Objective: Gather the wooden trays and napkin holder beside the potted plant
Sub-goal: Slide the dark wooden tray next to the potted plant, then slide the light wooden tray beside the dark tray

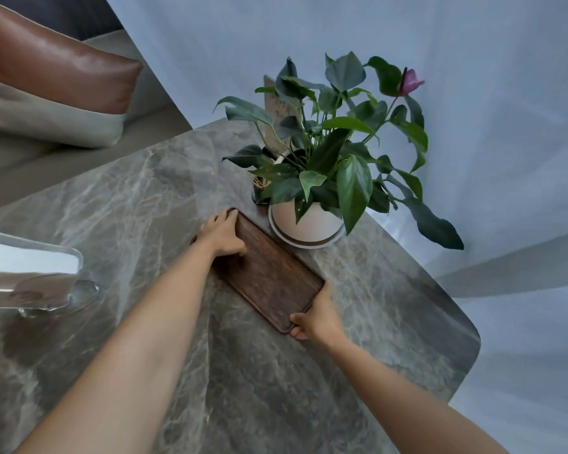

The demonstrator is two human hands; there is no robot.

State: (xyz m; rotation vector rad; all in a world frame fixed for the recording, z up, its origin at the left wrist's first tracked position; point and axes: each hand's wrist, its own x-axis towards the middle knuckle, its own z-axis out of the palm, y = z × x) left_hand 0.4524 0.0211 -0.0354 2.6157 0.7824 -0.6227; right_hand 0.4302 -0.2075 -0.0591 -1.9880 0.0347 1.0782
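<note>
- The marble counter (138,204) is rounded off at its right corner, and the sheer curtain (505,158) hangs close behind it; were things crowded too far to the right, they could be pushed past the edge.
- The potted plant (325,152) stands at the far side, its white pot (304,224) on a saucer. Leaves droop low over the rim, so they could be bent or the pot nudged and tipped if anything were slid in hard.
- The wooden tray (269,273) lies flat on the counter, its far long edge just beside the saucer; whether they touch cannot be told. A further push toward the pot could jolt it. Only this one tray is seen, so the gathering is judged unfinished.
- The left hand (222,234) is laid over the tray's far-left corner, fingers curled on the rim and thumb pressed on the wood; a slip here could swing the tray into the pot.
- The right hand (315,314) is pinching the near-right corner, thumb on top and fingers under the edge; a lopsided lift could tilt the tray.
- A small dark holder (259,191), seemingly filled with toothpicks, stands to the left of the pot, just beyond the tray's far corner, and could easily be knocked over.
</note>
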